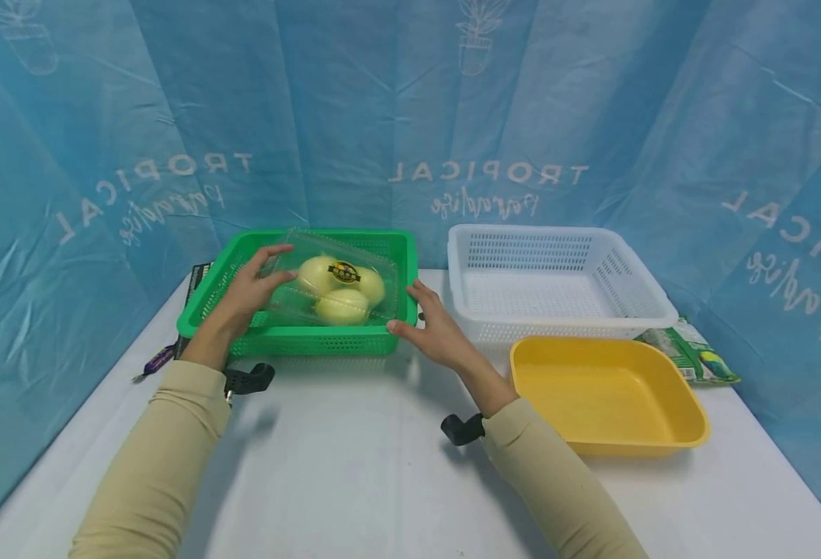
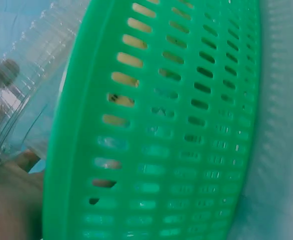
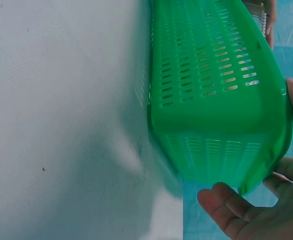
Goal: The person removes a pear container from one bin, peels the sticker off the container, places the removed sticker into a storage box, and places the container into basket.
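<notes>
My left hand [image 1: 249, 283] grips the left end of a clear plastic box [image 1: 287, 304], with thumb and fingers on its edge. Three round pale yellow-green fruits [image 1: 342, 307] show through the plastic, beneath a black and gold sticker [image 1: 344, 272]. The box lies tilted in the green basket [image 1: 312, 341], its held end above the rim in the left wrist view. At the basket's right front corner is my right hand [image 1: 438, 326], fingers spread; the thumb and a finger touch the rim in the right wrist view [image 3: 266, 215].
Right of the green basket stands a white basket [image 1: 476, 318], with a yellow tub [image 1: 602, 388] in front. A green packet [image 1: 693, 353] lies beside them. A purple object [image 1: 158, 359] sits on the white table [image 1: 333, 458] at left. A blue curtain [image 1: 340, 116] hangs behind.
</notes>
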Demonstrator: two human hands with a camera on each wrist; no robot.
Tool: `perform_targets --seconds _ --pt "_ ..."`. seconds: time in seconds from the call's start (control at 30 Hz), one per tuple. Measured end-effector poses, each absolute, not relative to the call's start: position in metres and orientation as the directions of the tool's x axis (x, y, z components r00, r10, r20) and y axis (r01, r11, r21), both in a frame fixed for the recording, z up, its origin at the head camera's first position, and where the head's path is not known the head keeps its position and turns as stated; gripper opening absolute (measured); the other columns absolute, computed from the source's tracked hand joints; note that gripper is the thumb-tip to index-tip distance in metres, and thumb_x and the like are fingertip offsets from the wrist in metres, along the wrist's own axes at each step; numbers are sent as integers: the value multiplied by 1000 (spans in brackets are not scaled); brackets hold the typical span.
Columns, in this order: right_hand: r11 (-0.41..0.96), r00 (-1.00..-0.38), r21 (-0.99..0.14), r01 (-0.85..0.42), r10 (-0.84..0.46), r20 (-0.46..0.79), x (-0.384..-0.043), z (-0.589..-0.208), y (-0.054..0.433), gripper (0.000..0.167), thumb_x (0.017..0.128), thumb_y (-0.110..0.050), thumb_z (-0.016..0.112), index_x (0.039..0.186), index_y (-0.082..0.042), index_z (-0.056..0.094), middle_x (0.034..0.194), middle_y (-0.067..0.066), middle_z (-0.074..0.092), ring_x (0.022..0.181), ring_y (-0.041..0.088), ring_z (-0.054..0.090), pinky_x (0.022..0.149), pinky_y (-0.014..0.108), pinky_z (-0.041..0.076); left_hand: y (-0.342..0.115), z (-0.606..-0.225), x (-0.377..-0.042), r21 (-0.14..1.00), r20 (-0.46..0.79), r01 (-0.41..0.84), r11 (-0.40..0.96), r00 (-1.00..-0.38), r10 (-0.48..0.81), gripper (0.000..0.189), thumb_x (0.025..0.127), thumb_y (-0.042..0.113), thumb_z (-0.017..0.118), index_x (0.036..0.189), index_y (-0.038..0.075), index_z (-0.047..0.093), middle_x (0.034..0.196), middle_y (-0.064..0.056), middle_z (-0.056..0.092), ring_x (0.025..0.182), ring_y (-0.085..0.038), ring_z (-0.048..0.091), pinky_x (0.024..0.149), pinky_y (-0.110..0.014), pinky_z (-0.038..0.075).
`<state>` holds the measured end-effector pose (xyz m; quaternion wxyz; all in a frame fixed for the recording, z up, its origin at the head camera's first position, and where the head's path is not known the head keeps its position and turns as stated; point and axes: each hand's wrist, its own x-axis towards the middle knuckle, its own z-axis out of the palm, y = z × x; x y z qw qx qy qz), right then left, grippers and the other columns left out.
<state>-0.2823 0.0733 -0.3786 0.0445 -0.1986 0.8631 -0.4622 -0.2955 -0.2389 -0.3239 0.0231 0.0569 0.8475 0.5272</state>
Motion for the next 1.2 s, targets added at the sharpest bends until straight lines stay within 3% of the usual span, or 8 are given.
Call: perform_targets --seconds 0.3,0.53,0.83,1.2 --pt "497 -917 -811 -310 -383 116 -282 -380 73 78 90 -42 60 151 -15 20 160 0 7 140 26 33 109 47 38 -229 -320 -291 911 13 34 410 -998 54 50 99 33 43 146 32 29 161 -3 5 143 -37 21 97 -62 41" --pt "485 -913 -814 -319 -389 126 -281 -380 73 77 90 -42 59 151 -13 20 160 2 7 140 27 33 109 48 38 -226 -316 -285 921 41 39 387 -999 3 49 99 31 44 146 30 31 161 -3 4 146 -35 14 104 -65 32" --pt "501 -912 -802 -326 -391 126 -281 -380 74 79 90 -43 59 151 -13 19 160 1 6 140 27 33 109 48 37 -227 -299 -274 950 102 81 303 -993 -55 49 99 28 45 146 29 33 161 -2 2 147 -34 13 100 -62 38" --pt "512 -916 -800 -313 -384 114 -281 -378 73 79 90 -43 59 151 -14 19 160 0 7 141 24 31 109 46 38 -229 -279 -253 966 145 105 237 -977 -157 46 99 28 45 144 35 35 161 5 4 147 -34 8 104 -63 34"
